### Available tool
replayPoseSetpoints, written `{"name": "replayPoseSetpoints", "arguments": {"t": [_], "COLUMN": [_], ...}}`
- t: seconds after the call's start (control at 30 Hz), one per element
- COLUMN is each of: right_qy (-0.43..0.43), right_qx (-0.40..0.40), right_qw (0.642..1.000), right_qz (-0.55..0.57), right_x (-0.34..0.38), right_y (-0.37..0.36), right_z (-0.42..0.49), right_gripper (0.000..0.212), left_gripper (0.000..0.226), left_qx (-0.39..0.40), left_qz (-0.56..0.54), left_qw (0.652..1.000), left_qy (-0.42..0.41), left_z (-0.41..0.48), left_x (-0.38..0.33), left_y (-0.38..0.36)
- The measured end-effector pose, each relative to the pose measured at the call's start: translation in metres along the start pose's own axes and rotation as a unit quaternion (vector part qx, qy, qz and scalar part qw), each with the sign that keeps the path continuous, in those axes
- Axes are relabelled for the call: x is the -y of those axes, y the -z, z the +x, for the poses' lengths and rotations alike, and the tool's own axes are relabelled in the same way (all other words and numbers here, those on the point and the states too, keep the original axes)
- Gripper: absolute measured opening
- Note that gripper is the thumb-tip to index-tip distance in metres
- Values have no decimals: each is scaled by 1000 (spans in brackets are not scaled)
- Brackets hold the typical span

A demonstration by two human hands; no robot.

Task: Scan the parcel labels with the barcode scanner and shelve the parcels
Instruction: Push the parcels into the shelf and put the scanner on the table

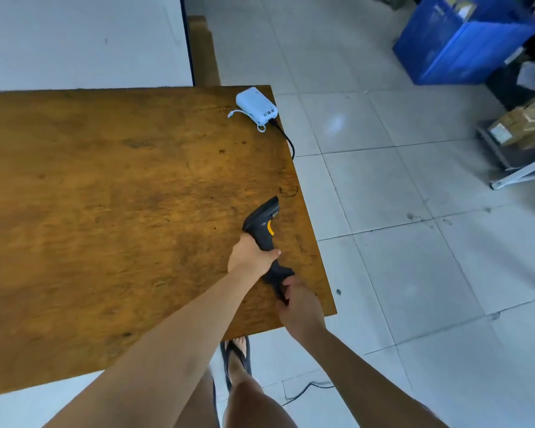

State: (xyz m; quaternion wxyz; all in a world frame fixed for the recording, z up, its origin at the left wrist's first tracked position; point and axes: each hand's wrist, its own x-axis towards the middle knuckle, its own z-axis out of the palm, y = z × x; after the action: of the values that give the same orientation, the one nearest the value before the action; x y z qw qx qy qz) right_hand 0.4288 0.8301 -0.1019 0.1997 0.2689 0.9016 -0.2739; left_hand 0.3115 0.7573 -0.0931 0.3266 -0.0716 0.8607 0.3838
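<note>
The right hand is pinching the butt and the left hand is wrapping fingers round the grip of the scanner at the table edge. Pickup is underway; the next move is calling for 1 hand to carry it toward the probable parcels, far right.

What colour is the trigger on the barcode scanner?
Yellow-orange: the trigger stands out on the black barcode scanner, best seen in the head view.

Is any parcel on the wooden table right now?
No: the table shows the barcode scanner, gripped by left hand and right hand, and a white power bank, no parcel.
</note>
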Motion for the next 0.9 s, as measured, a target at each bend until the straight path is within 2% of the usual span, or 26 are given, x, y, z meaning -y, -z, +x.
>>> {"name": "replayPoseSetpoints", "arguments": {"t": [0.13, 0.5, 0.73, 0.9], "right_qy": [7, 80, 86, 85], "right_qx": [6, 64, 73, 75], "right_qw": [1000, 994, 993, 993], "right_qz": [6, 23, 24, -32], "right_x": [17, 122, 147, 151], "right_y": [-7, -49, -59, -51], "right_z": [1, 26, 27, 21], "right_gripper": [34, 31, 27, 26], "left_gripper": [53, 45, 39, 49], "left_qx": [8, -97, -85, -81], "left_qz": [25, 88, 90, 98], "left_qw": [1000, 991, 992, 992], "left_qy": [-1, -9, -6, -3], "left_z": [11, 37, 48, 50], "left_x": [2, 58, 74, 84], "left_y": [15, 118, 137, 138]}}
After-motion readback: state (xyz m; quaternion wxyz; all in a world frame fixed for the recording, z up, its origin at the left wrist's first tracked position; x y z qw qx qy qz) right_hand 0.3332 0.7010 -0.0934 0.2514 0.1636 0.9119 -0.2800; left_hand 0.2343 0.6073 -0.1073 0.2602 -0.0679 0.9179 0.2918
